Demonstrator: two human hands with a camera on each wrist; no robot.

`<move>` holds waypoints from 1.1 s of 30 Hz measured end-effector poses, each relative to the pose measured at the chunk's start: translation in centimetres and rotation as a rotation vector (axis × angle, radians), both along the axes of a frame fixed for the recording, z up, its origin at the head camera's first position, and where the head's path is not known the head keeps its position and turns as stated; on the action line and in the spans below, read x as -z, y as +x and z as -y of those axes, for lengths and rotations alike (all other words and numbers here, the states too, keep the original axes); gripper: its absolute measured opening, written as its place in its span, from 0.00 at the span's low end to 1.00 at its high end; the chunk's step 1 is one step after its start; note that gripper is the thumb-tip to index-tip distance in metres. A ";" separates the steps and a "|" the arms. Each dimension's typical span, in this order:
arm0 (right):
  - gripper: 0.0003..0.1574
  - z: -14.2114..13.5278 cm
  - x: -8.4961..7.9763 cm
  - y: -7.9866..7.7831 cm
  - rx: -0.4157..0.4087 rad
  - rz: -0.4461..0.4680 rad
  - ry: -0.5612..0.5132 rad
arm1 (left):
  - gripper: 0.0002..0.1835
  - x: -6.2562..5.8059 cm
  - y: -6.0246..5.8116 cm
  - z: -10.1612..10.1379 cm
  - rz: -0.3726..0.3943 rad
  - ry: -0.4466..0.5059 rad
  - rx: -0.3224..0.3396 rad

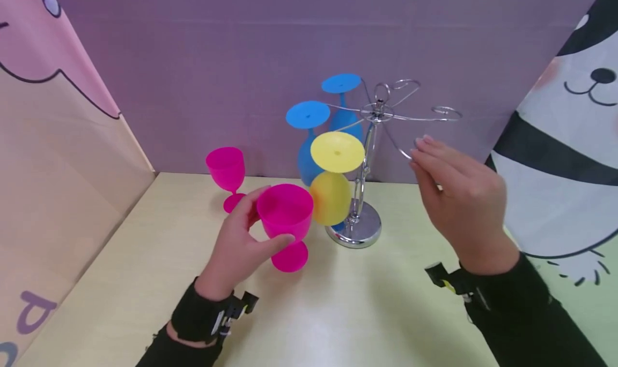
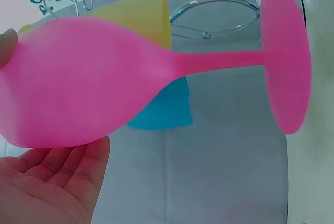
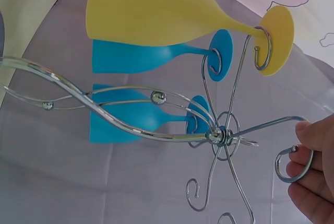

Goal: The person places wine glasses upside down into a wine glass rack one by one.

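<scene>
Chrome Rack and Stemmed Goblets, Both Hands Engaged

Backdrop point(image 1: 217, 61), purple: one, behind the table's back edge.
Table point(image 1: 159, 259), pale: one, bearing the lot before me.
Rack point(image 3: 215, 136), chrome, six-armed: one, near the middle of the back edge; the round base presumably keeps it upright under a one-sided load.
Right hand point(image 1: 458, 200): thumb and fingers pinching one arm's hook point(image 3: 278, 171), apart from the hung goblets, likely to steady the rack.
Left hand point(image 1: 241, 246): thumb and fingers gripping the bowl of a pink goblet point(image 1: 287, 217), mouth up, front left of the rack; this hold leaves stem and foot free. Whether the foot touches the table, I cannot tell.
Second pink goblet point(image 1: 227, 168): upright on its own foot, near the back left corner.
Yellow goblet point(image 1: 333, 200): upside down, its foot borne by a hook.
Blue goblets point(image 1: 309, 158): two, hung likewise, behind the yellow.
</scene>
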State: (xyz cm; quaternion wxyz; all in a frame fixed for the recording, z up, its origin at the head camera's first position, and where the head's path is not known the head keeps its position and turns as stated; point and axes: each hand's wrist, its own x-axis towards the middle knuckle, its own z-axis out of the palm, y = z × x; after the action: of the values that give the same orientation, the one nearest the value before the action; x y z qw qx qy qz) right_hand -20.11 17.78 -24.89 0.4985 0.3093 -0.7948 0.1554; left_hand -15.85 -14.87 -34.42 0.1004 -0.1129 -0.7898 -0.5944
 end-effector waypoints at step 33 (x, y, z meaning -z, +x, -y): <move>0.15 4.1 0.4 0.0 -0.095 -0.007 -0.058 | 0.45 -0.7 1.7 -2.6 -0.024 -0.008 0.114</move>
State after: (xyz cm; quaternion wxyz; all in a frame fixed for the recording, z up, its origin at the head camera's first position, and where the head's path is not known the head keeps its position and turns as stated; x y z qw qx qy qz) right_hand -20.10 13.69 -25.31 0.5023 0.3326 -0.7725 0.2007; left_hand -14.15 -12.22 -33.71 0.0751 -0.1653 -0.7834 -0.5945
